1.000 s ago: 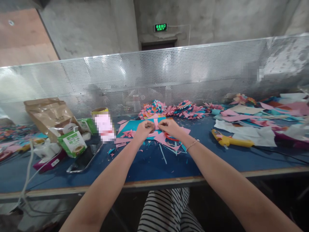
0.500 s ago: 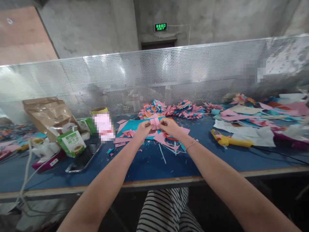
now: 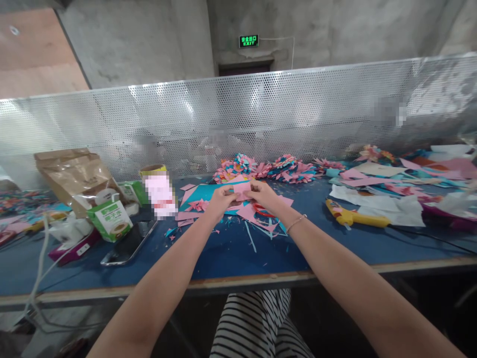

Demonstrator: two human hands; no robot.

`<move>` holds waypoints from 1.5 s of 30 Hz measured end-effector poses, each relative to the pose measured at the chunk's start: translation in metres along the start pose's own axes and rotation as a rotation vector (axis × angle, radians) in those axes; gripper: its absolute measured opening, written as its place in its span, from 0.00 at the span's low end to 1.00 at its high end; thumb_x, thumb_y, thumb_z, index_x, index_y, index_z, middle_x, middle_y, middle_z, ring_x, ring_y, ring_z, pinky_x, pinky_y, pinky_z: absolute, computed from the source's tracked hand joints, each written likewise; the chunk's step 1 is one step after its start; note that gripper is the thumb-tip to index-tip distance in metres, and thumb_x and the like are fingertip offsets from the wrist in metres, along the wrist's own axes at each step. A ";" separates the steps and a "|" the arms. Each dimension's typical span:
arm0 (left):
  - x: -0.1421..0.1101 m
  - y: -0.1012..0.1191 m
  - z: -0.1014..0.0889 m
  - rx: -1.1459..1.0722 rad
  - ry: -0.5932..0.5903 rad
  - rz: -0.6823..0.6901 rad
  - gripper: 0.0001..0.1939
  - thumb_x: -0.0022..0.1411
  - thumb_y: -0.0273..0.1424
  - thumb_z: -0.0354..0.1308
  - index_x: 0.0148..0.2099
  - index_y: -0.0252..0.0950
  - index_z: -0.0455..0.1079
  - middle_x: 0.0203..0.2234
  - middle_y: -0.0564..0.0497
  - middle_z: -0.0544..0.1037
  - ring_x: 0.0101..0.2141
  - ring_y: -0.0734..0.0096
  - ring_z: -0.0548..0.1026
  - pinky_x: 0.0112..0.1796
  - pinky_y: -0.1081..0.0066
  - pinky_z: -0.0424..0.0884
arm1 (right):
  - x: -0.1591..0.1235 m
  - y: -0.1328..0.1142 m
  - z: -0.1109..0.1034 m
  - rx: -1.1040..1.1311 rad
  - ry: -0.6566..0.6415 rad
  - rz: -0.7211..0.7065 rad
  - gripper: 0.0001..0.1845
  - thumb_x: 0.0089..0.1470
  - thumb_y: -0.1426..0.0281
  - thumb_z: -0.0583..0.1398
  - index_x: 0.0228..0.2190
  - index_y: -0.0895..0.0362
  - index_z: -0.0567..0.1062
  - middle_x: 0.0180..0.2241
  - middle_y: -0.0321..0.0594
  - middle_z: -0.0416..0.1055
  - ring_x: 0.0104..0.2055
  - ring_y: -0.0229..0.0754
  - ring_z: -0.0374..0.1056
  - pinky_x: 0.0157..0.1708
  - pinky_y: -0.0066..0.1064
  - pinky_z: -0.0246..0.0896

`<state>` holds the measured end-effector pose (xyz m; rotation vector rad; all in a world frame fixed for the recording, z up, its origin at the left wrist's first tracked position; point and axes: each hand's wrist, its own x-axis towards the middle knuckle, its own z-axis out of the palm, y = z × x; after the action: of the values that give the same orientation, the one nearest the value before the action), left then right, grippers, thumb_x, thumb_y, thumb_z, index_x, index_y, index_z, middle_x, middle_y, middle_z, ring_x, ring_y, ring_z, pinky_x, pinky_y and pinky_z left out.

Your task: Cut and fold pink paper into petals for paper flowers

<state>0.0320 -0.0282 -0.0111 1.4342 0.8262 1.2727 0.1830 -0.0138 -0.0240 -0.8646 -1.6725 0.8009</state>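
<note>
Between my two hands is a small square of pink paper, held up above the table. My left hand pinches its left edge, and my right hand grips the right edge. Under and behind them lies a blue sheet of paper. A pink paper flower sits on that sheet, left of my left hand. Red-handled scissors lie below my right hand, partly covered by pink paper scraps.
Finished-looking paper flowers are heaped behind my hands, before a perforated metal screen. At right lies a yellow glue gun with a black cord. At left are a phone, a green box, a brown bag and tissues.
The pink paper, creased and partly folded before, now shows as a flatter square facing me. Both hands have shifted only slightly around it.
</note>
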 end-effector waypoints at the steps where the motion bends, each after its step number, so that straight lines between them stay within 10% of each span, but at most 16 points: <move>1: 0.000 0.000 0.000 -0.017 -0.003 -0.008 0.13 0.38 0.25 0.62 0.32 0.31 0.71 0.19 0.54 0.73 0.23 0.75 0.71 0.34 0.65 0.71 | -0.001 -0.001 0.000 0.050 0.002 0.032 0.05 0.38 0.69 0.56 0.21 0.57 0.64 0.19 0.30 0.60 0.21 0.32 0.56 0.22 0.26 0.54; 11: 0.001 0.005 -0.003 -0.197 0.024 -0.055 0.05 0.38 0.21 0.53 0.22 0.31 0.70 0.19 0.50 0.74 0.23 0.73 0.72 0.33 0.67 0.69 | -0.004 -0.012 0.001 0.516 0.037 0.175 0.07 0.32 0.73 0.57 0.21 0.58 0.72 0.21 0.33 0.66 0.26 0.34 0.63 0.31 0.31 0.62; 24: 0.003 -0.002 -0.004 0.010 0.048 0.033 0.13 0.39 0.27 0.62 0.32 0.32 0.69 0.20 0.53 0.73 0.23 0.72 0.73 0.32 0.66 0.71 | -0.001 -0.001 -0.004 0.098 0.053 0.040 0.10 0.40 0.66 0.60 0.26 0.59 0.73 0.23 0.37 0.69 0.25 0.36 0.65 0.28 0.31 0.63; 45: 0.004 -0.002 -0.007 0.025 0.044 0.033 0.12 0.41 0.32 0.63 0.30 0.32 0.72 0.22 0.51 0.75 0.24 0.72 0.73 0.34 0.65 0.71 | -0.003 -0.004 -0.007 0.067 0.028 0.006 0.14 0.38 0.63 0.62 0.27 0.61 0.73 0.20 0.36 0.67 0.22 0.34 0.63 0.26 0.29 0.61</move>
<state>0.0257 -0.0226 -0.0121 1.4493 0.8538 1.3275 0.1896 -0.0183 -0.0204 -0.8315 -1.6102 0.8407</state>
